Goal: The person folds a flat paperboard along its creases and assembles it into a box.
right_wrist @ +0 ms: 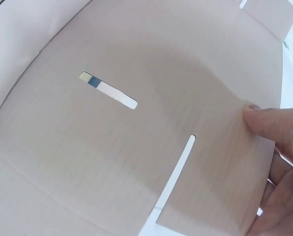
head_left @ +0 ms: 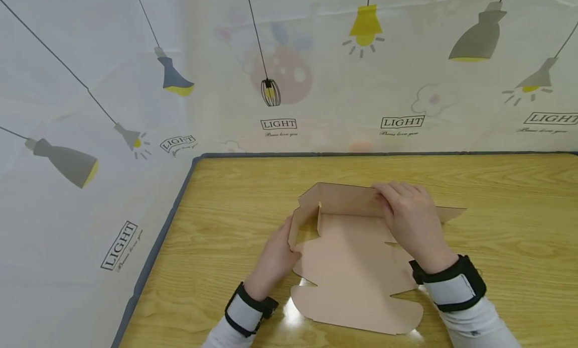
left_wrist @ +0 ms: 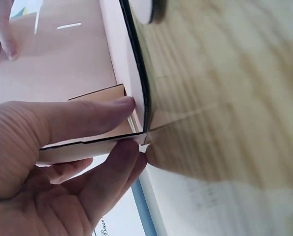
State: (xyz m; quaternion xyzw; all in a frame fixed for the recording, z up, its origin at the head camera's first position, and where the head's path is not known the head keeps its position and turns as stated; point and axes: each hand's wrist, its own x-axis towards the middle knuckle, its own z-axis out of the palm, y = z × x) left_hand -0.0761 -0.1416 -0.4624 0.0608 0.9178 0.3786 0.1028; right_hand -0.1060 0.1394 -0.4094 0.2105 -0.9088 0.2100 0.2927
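Observation:
A flat-cut cardboard box [head_left: 352, 267], light brown and partly folded, lies on the wooden table. Its back panel [head_left: 347, 200] stands up, and so does a side flap [head_left: 298, 222] at the left. My left hand [head_left: 275, 255] pinches that flap near its front corner; in the left wrist view the thumb [left_wrist: 87, 115] is inside and the fingers are outside. With my right hand [head_left: 413, 220] I grip the back panel toward its right end, thumb on the inner face. Narrow slots, one of them closed all round [right_wrist: 109, 91], are cut through the cardboard.
The wood-grain table [head_left: 510, 267] spreads around the box. Behind and to the left rises a pale sheet [head_left: 316, 132] printed with lamps and the word LIGHT. Another flap [head_left: 451, 213] sticks out to the right past my right hand.

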